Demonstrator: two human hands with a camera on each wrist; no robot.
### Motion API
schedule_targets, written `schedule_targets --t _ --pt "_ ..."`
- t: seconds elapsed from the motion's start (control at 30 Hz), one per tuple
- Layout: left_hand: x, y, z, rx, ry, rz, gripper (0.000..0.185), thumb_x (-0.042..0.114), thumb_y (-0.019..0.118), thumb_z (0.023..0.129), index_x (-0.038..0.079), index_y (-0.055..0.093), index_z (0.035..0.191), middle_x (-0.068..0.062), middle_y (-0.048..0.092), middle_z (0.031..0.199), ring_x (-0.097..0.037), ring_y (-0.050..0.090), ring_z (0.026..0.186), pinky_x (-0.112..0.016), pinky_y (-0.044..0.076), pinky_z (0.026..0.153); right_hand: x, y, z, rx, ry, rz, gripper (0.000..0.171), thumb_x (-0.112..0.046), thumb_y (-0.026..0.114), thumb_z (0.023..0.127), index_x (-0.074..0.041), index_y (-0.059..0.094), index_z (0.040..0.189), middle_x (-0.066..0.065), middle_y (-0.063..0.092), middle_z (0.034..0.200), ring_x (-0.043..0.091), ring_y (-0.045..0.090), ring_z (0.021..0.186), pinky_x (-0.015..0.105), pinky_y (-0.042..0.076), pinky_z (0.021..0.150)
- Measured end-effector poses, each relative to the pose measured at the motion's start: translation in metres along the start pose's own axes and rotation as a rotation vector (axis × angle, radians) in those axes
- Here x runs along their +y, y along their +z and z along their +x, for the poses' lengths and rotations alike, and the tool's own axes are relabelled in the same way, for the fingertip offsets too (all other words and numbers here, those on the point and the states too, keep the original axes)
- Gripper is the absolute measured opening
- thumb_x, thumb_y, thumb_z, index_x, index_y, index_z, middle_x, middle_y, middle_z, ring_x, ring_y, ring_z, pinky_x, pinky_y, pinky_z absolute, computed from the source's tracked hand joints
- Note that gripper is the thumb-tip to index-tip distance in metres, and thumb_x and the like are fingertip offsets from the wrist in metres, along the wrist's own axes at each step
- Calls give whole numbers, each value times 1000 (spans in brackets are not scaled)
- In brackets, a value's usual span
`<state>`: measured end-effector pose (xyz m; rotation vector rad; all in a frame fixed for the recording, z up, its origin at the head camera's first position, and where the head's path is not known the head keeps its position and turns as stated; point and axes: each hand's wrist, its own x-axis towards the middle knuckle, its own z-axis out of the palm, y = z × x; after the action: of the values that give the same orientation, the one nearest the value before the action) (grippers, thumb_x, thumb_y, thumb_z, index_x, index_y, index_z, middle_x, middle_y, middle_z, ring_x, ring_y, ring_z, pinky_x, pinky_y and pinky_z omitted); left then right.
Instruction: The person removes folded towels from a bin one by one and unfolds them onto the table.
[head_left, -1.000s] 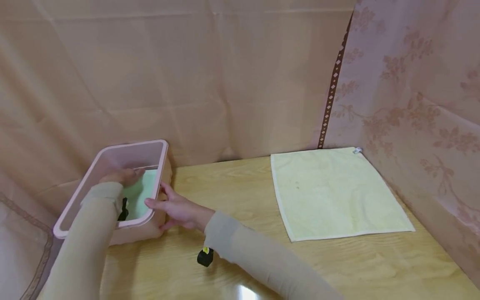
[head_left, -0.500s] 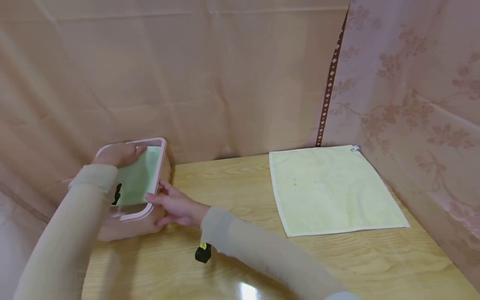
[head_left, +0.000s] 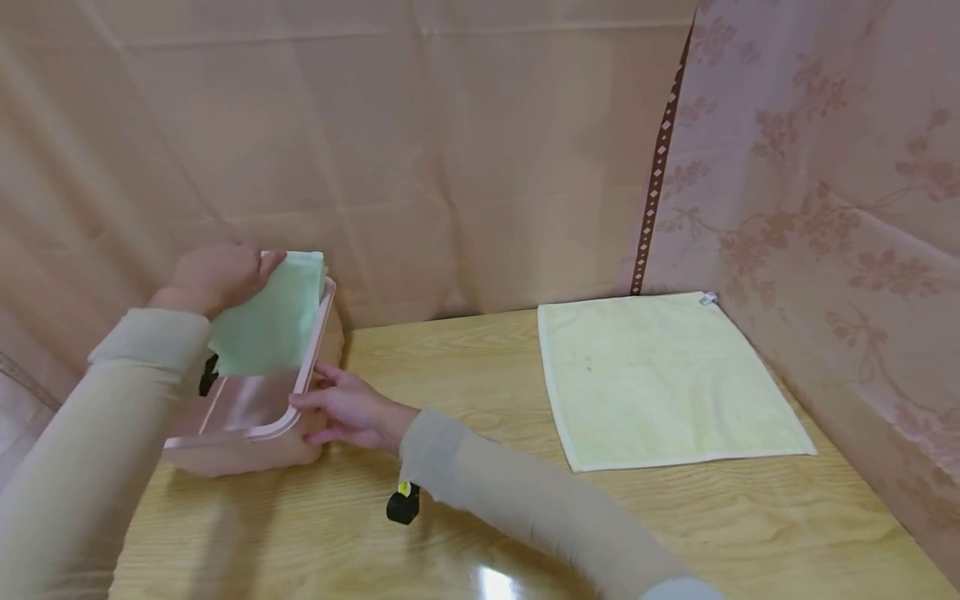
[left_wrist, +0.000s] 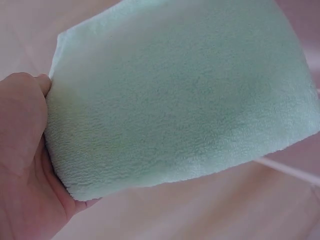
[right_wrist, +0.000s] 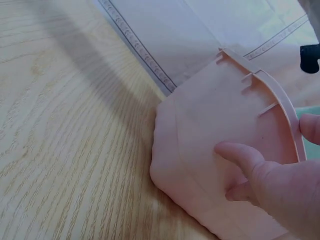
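My left hand grips a folded mint-green cloth and holds it just above the pink plastic bin, which stands at the table's left. In the left wrist view the cloth fills the frame, with my palm and thumb curled round its left edge. My right hand holds the bin's near right corner, thumb on the rim and fingers against the outer wall. In the right wrist view those fingers press on the bin's pink side.
A pale yellow towel lies spread flat on the right of the wooden table. Beige fabric hangs behind, and flowered pink fabric closes the right side. A black wrist-camera strap hangs under my right sleeve.
My left hand has lifted the green cloth up out of the bin. The right hand has stayed on the bin's corner.
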<state>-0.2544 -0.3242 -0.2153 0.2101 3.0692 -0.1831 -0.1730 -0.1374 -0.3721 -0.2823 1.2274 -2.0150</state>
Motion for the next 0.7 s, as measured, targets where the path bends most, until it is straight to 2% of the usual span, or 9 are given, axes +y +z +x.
schedule_targets --t 0.13,0.27,0.33,0.37,0.5,0.57,0.6,0.7 --pt "-1 -12 -8 51 21 22 59 44 29 110 -8 57 107 -22 54 89 -37 52 79 -48 46 65 3 1 1 2 -3 2 59 0 61 99 -19 45 153 9 55 133 26 59 112 70 41 97" --pt "-1 -22 -16 97 35 46 61 44 28 110 -9 58 110 -29 58 98 -40 54 83 -53 48 67 4 2 2 12 -14 -7 61 2 61 98 -20 45 153 16 50 142 31 57 117 68 43 97" --pt "-1 -28 -20 118 42 55 63 45 26 110 -10 57 112 -32 58 103 -43 56 86 -56 48 68 2 1 1 35 -19 -12 67 1 62 97 -20 38 157 17 42 151 32 51 126 66 44 98" --pt "0 -32 -22 124 42 57 64 45 26 110 -10 57 112 -33 58 103 -43 56 85 -56 49 67 0 0 2 46 -20 -11 70 0 63 97 -20 35 158 17 39 153 30 51 123 65 44 98" --pt "7 -47 -27 177 66 80 62 43 28 110 -12 57 108 -36 59 105 -47 59 86 -59 49 70 -13 -8 1 93 -40 -21 78 -9 67 98 -21 25 162 15 27 163 32 39 138 63 42 102" --pt "12 -54 -29 216 82 88 60 42 30 110 -12 57 106 -37 59 107 -49 59 89 -61 49 70 -24 -15 1 89 -65 -33 79 -12 67 99 -23 23 163 16 27 163 37 38 141 63 41 103" --pt "15 -58 -30 235 90 89 60 41 30 110 -12 57 106 -38 59 109 -51 59 92 -63 49 72 -30 -19 0 94 -77 -44 80 -14 67 99 -24 21 163 16 25 164 40 31 145 63 42 103" --pt "26 -69 -34 280 107 72 60 42 29 110 -10 56 102 -38 58 109 -53 58 94 -65 47 72 -50 -35 -3 97 -111 -48 85 -17 68 99 -25 14 164 16 28 162 44 31 145 59 45 102"
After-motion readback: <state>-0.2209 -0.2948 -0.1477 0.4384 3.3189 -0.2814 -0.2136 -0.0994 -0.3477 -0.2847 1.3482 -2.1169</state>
